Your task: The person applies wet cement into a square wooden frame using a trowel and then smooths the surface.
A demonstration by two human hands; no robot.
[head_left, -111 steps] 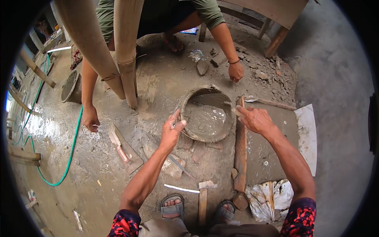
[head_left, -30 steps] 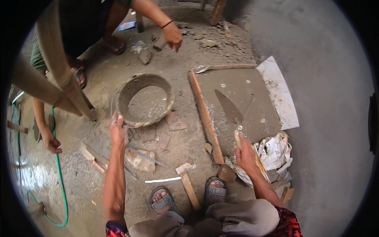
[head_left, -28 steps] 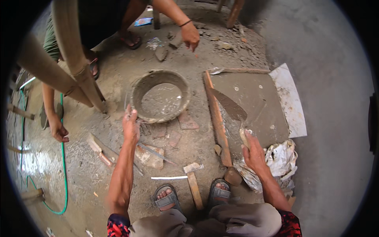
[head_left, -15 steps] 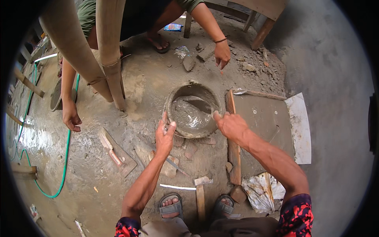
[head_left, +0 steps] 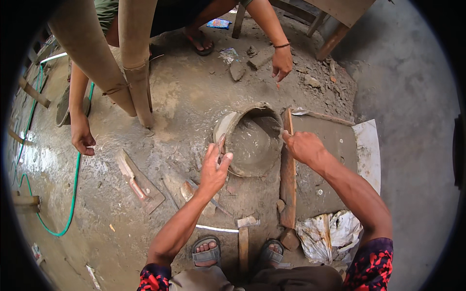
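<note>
Because the bucket (head_left: 224, 125) leans to my right, its opening faces the wooden board (head_left: 288, 189) just beside it, which probably gathers the wet mix (head_left: 250, 148) toward that side. My left hand (head_left: 214, 169) pinches the bucket's left edge, presumably to steady the tilt. My right hand (head_left: 307, 147) is curled at the right rim, apparently around the handle of a trowel (head_left: 268, 128), mostly hidden, its blade seemingly inside. So 2 hands control 1 bucket, while a float (head_left: 140, 183) lies handle-up on the muddy floor (head_left: 179, 104) to my left.
</note>
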